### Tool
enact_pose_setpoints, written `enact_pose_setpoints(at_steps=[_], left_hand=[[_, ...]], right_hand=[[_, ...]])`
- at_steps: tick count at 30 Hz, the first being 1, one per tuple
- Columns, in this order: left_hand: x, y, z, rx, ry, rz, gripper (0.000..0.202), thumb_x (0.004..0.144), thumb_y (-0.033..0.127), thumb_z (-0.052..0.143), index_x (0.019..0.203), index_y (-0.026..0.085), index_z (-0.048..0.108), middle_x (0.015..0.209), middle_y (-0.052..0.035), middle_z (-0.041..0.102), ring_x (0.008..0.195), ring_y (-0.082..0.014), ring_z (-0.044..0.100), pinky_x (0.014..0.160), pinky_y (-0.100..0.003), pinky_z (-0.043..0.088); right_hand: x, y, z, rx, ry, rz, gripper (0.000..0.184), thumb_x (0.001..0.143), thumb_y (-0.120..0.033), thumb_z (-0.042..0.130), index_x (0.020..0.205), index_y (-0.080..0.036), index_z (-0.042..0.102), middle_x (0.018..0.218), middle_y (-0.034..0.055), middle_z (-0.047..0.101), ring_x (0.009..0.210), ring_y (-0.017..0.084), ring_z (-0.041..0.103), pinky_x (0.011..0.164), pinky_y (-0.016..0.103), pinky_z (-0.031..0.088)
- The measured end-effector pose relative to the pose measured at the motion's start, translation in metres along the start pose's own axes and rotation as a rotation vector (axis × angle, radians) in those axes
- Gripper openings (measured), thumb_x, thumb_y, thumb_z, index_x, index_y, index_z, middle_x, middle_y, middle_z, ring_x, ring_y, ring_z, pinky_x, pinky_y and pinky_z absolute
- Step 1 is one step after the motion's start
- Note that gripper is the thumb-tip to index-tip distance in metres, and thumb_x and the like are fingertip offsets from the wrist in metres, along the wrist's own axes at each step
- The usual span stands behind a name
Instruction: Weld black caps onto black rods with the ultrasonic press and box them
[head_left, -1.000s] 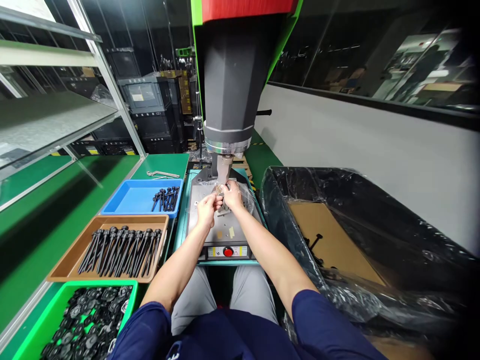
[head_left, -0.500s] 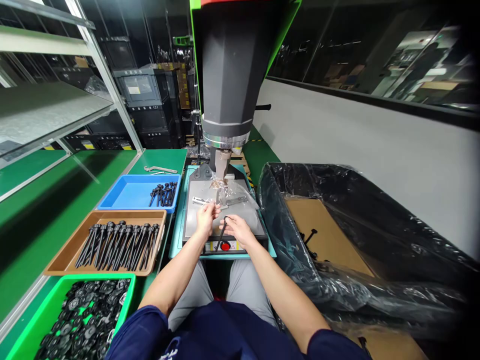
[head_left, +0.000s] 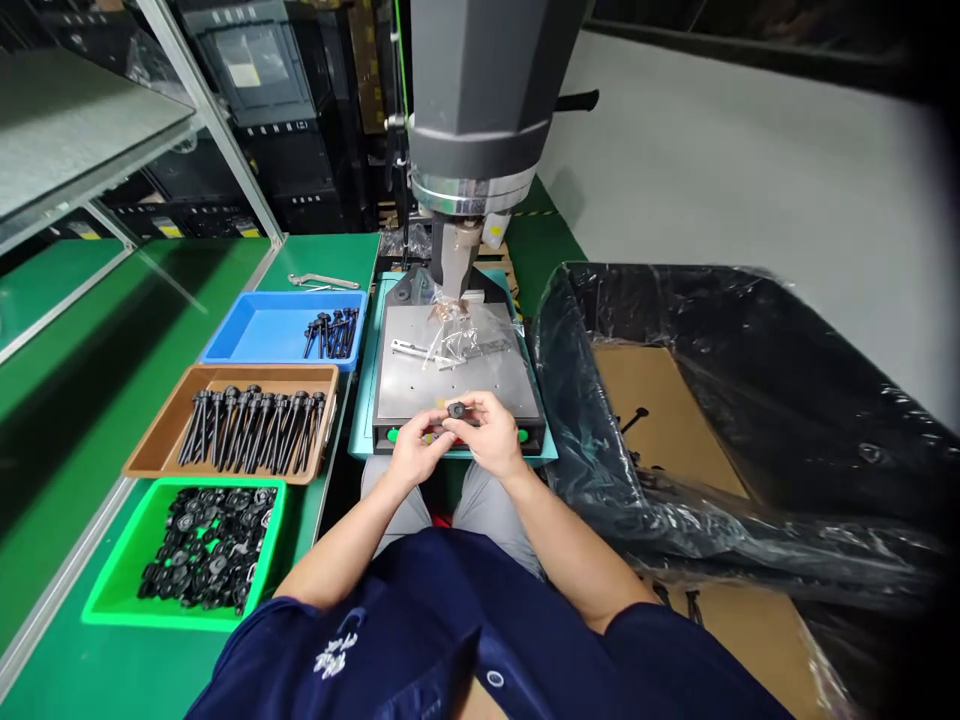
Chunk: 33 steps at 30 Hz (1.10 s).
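Both hands meet in front of the press, low over its front edge. My right hand [head_left: 489, 436] is closed on a black rod with a round head [head_left: 456, 410]; the head faces up toward me and the fingers hide most of the stem. From the other side, my left hand [head_left: 421, 446] pinches the same part, its fingertips close to the right thumb. Behind them lies the press's metal base plate [head_left: 405, 385], with a metal fixture [head_left: 427, 355] under clear plastic film. Above the fixture hangs the press's tool tip [head_left: 454, 265].
To the left stand a blue tray [head_left: 255, 325] and a brown tray [head_left: 157, 440] of black rods, and a green bin [head_left: 112, 590] of small black parts. A wrench [head_left: 322, 281] lies behind them. On the right is a box lined with black plastic [head_left: 592, 420].
My hands have drawn back from the fixture toward me and come together. The rod has turned head toward me, and my left hand has joined on it. The view has tilted down.
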<state>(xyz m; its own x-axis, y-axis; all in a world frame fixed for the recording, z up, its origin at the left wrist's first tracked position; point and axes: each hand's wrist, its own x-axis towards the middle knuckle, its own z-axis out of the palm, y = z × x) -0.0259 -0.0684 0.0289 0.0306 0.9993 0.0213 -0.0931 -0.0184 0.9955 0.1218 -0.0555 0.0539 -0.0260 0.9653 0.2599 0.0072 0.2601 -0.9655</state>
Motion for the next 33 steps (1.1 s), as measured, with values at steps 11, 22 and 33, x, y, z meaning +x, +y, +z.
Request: enact_pose_setpoints(at_steps=[11, 22, 33], left_hand=[[-0.001, 0.000, -0.007, 0.181, -0.004, 0.116, 0.014, 0.080, 0.029, 0.071, 0.090, 0.021, 0.076, 0.089, -0.0065, 0.074, 0.090, -0.0238, 0.066, 0.090, -0.033, 0.048], [-0.059, 0.040, -0.053, 0.167, 0.017, -0.025, 0.023, 0.079, 0.038, 0.073, 0.088, 0.017, 0.077, 0.076, -0.0065, 0.071, 0.063, -0.0179, 0.061, 0.062, -0.029, 0.048], [-0.048, 0.085, -0.212, 0.883, 0.470, -0.231, 0.018, 0.078, 0.032, 0.068, 0.084, 0.016, 0.069, 0.074, -0.0007, 0.067, 0.064, -0.0135, 0.058, 0.065, -0.025, 0.045]], right_hand=[[-0.005, -0.003, 0.011, -0.167, -0.002, -0.099, 0.040, 0.078, -0.037, 0.077, 0.112, -0.023, 0.063, 0.102, 0.0069, 0.074, 0.094, 0.024, 0.070, 0.091, 0.040, 0.056], [-0.009, 0.019, 0.011, 0.076, -0.311, 0.071, 0.051, 0.084, -0.046, 0.072, 0.126, -0.021, 0.060, 0.108, 0.0124, 0.074, 0.096, 0.026, 0.072, 0.087, 0.044, 0.060], [-0.017, 0.016, 0.012, 0.158, -0.287, 0.162, 0.040, 0.083, -0.050, 0.074, 0.108, -0.020, 0.068, 0.093, 0.0089, 0.076, 0.082, 0.023, 0.074, 0.079, 0.040, 0.063]])
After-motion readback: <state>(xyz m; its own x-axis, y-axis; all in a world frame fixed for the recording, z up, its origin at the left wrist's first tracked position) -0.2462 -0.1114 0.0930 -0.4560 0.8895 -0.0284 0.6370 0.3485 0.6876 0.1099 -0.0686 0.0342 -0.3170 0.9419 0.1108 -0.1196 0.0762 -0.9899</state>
